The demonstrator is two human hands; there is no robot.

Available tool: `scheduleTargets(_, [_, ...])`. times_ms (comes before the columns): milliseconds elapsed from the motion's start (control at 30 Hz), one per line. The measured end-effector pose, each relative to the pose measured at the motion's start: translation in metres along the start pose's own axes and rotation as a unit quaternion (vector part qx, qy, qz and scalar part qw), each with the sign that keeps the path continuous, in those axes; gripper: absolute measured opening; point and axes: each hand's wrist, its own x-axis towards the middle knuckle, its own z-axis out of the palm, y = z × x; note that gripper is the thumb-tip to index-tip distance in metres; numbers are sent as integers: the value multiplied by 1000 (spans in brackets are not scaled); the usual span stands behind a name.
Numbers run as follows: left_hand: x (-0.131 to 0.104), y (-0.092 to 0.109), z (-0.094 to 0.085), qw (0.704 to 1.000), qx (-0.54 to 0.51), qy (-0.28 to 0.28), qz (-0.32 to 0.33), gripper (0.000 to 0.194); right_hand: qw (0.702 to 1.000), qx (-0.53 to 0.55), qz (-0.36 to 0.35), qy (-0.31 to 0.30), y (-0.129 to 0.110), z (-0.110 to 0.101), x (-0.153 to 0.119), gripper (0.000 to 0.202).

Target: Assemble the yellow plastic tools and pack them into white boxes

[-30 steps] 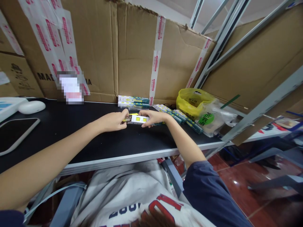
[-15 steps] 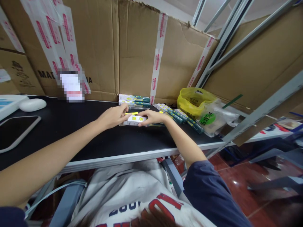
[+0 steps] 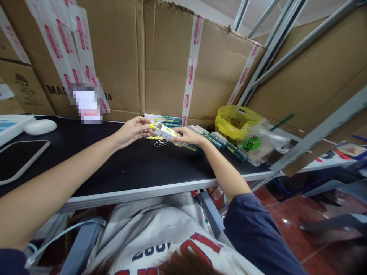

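Note:
My right hand (image 3: pixel 187 136) grips a narrow white and green box (image 3: pixel 169 131) with yellow marks, raised and tilted over the black table. At the box's left end there is a yellow part (image 3: pixel 153 126). My left hand (image 3: pixel 132 131) is beside that end, its fingers curled close to the yellow part; whether they hold something is hard to make out. A wire clip shape (image 3: pixel 161 143) and small yellow pieces lie below the box. Similar boxes (image 3: pixel 170 118) are stacked at the cardboard wall, and more boxes (image 3: pixel 212 138) lie to the right.
A yellow plastic bag (image 3: pixel 233 120) and a clear bag (image 3: pixel 256 147) stand at the right by a metal frame. A phone (image 3: pixel 20 158) and a white rounded object (image 3: pixel 40 127) lie at the left. Cardboard rises behind the table (image 3: pixel 114 175).
The box in my right hand has tilted up and its left end now shows the yellow part. My left hand has moved left, off the box, uncovering the wire shape and yellow pieces.

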Motion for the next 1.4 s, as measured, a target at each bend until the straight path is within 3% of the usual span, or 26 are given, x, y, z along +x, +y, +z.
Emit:
scheduleTargets(267, [1, -7, 4, 979, 193, 9, 70, 25, 998, -49, -25, 11, -12, 12, 4, 43])
scheduleTargets(433, [0, -6, -1, 939, 341, -6, 52, 17, 995, -97, -27, 24, -14, 23, 6, 43])
scheduleTargets(667, [-2, -9, -1, 910, 412, -30, 40, 8, 990, -135, -16, 25, -22, 37, 8, 47])
scheduleTargets(767, [-1, -10, 0, 924, 380, -32, 23, 10, 991, -131, -15, 28, -24, 37, 8, 47])
scheduleTargets(933, [5, -8, -7, 975, 222, -3, -30, 20, 992, -117, -17, 44, -19, 29, 7, 47])
scheduleTargets(1067, [7, -4, -11, 988, 146, 2, -41, 27, 992, -111, -20, 49, -14, 28, 7, 48])
scheduleTargets(1400, [1, -9, 0, 974, 218, -10, 54, 19, 992, -113, -31, 47, -13, 30, 8, 43])
